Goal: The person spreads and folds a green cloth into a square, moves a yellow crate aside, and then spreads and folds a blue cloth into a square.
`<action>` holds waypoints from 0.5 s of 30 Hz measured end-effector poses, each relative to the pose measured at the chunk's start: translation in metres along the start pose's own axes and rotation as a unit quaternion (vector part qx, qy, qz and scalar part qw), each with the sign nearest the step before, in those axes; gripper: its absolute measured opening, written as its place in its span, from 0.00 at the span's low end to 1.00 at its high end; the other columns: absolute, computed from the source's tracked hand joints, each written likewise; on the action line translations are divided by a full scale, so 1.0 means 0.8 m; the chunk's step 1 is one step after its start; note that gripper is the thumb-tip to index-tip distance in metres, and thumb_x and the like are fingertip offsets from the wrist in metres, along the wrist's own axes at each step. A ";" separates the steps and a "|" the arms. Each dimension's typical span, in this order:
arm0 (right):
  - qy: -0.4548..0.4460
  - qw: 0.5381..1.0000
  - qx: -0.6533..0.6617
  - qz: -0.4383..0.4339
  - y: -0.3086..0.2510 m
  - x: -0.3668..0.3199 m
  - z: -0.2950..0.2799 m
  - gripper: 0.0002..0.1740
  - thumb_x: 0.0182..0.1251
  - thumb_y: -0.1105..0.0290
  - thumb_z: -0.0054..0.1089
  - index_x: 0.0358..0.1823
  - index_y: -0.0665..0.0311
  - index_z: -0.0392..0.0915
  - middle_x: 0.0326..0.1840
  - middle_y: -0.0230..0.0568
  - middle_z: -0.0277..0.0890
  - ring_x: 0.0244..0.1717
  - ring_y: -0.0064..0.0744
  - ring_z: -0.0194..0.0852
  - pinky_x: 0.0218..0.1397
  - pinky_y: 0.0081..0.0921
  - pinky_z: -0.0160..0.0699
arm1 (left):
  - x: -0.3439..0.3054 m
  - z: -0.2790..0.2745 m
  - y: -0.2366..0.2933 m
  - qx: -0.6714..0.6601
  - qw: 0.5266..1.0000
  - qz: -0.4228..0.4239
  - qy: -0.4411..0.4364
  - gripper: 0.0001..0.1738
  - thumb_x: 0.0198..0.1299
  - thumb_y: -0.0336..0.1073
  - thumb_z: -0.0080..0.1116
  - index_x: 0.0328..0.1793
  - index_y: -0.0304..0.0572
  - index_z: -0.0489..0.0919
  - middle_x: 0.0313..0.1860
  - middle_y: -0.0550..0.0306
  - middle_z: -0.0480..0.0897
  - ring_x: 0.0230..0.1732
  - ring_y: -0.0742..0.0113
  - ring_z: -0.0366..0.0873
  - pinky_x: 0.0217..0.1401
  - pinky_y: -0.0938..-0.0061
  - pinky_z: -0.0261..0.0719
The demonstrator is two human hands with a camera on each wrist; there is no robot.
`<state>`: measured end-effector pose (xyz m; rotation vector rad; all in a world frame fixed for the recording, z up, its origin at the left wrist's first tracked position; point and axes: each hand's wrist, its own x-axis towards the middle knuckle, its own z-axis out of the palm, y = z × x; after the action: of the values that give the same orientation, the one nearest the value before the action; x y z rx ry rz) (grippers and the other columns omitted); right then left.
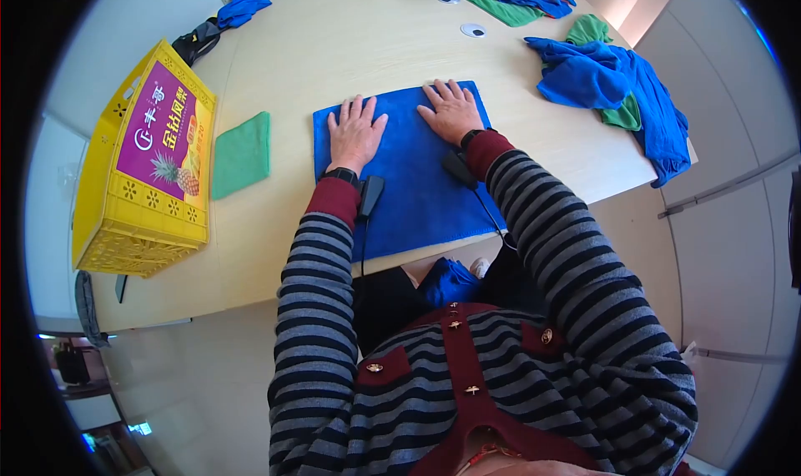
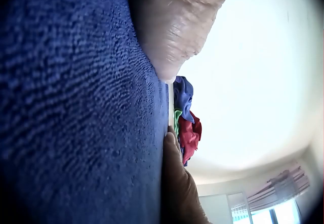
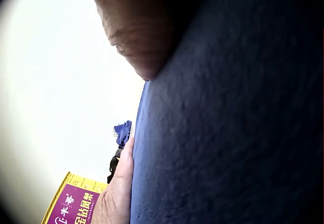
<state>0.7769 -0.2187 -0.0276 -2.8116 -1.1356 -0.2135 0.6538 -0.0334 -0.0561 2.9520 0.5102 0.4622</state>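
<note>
A blue towel (image 1: pixel 409 201) lies spread flat on the table in front of the person, its lower edge near the table's front edge. Palm down on its upper left part is the left hand (image 1: pixel 356 134), fingers straight and slightly spread. The right hand (image 1: pixel 450 111) rests the same way near the upper right corner, its fingertips close to the far edge. Neither hand grips anything. In the left wrist view the ribbed blue cloth (image 2: pixel 81 107) fills the left side, close under the hand. The right wrist view shows the cloth (image 3: pixel 233 133) dark and near.
A yellow crate (image 1: pixel 150 234) stands at the left, beside a folded green cloth (image 1: pixel 242 155). Blue and green cloths (image 1: pixel 584 75) are heaped at the right, over the table edge. More red, blue and green cloths (image 1: pixel 509 0) lie at the back. A blue cloth (image 1: pixel 244 7) sits far left.
</note>
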 end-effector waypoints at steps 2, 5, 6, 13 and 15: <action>-0.012 0.999 0.003 0.030 0.016 -0.011 -0.006 0.35 0.82 0.42 0.36 0.83 0.50 0.59 0.87 0.40 0.52 0.87 0.49 0.43 0.86 0.51 0.43 | -0.006 -0.003 -0.012 0.006 1.000 -0.016 -0.005 0.35 0.77 0.61 0.40 0.83 0.56 0.64 0.85 0.53 0.61 0.86 0.52 0.52 0.84 0.42 0.46; -0.013 0.999 0.002 0.050 0.043 -0.029 -0.008 0.36 0.82 0.42 0.36 0.83 0.50 0.58 0.87 0.40 0.52 0.87 0.49 0.42 0.86 0.51 0.43 | -0.019 -0.004 -0.033 -0.001 0.999 -0.037 0.010 0.36 0.76 0.62 0.40 0.84 0.55 0.64 0.85 0.52 0.60 0.86 0.50 0.51 0.84 0.39 0.45; -0.010 0.998 -0.001 0.056 0.052 -0.036 -0.007 0.35 0.82 0.42 0.36 0.83 0.51 0.58 0.87 0.41 0.52 0.87 0.49 0.43 0.86 0.51 0.43 | -0.024 -0.004 -0.038 -0.001 0.999 -0.037 0.011 0.36 0.76 0.62 0.40 0.84 0.55 0.64 0.85 0.52 0.60 0.86 0.50 0.51 0.84 0.39 0.45; -0.022 0.998 -0.011 0.053 0.102 -0.085 -0.026 0.35 0.81 0.45 0.40 0.81 0.53 0.59 0.84 0.44 0.55 0.86 0.51 0.46 0.83 0.54 0.49 | -0.073 -0.024 -0.064 -0.027 0.997 -0.077 -0.009 0.37 0.76 0.63 0.39 0.84 0.54 0.63 0.86 0.51 0.58 0.87 0.49 0.49 0.84 0.39 0.44; -0.044 0.997 -0.007 0.065 0.108 -0.098 -0.035 0.34 0.80 0.47 0.44 0.80 0.55 0.60 0.83 0.46 0.57 0.84 0.52 0.49 0.82 0.56 0.51 | -0.091 -0.033 -0.066 -0.007 0.997 -0.076 -0.014 0.37 0.76 0.62 0.40 0.83 0.53 0.64 0.86 0.50 0.59 0.86 0.48 0.49 0.84 0.39 0.44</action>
<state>0.7784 -0.3384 -0.0165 -2.9193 -0.9668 -0.0890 0.5638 -0.0072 -0.0596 2.8736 0.7177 0.4049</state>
